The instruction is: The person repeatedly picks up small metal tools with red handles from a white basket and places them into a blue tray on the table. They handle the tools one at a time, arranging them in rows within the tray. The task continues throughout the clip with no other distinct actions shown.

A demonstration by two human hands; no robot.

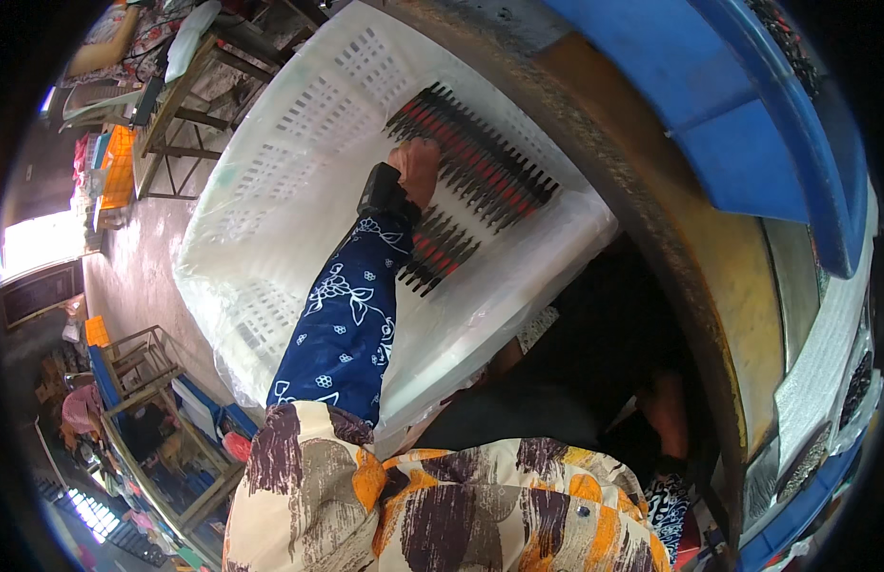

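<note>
Black and red, the slim pieces of the longer row (485,157) lie side by side inside a white plastic crate (270,181), the row running from upper left to lower right and each piece set crosswise to it. The left hand (419,168) is at the row's near edge, close to its upper-left end, so most of the row stretches off to the hand's right. A shorter row (444,250) lies nearer the body, just right of the wrist. The left arm reaches forward, back of the hand up, fingers curled; their tips are hidden, so whether they grasp a piece I cannot tell. Well apart, the right hand (663,412) is low in shadow outside the crate, its grip also unclear.
</note>
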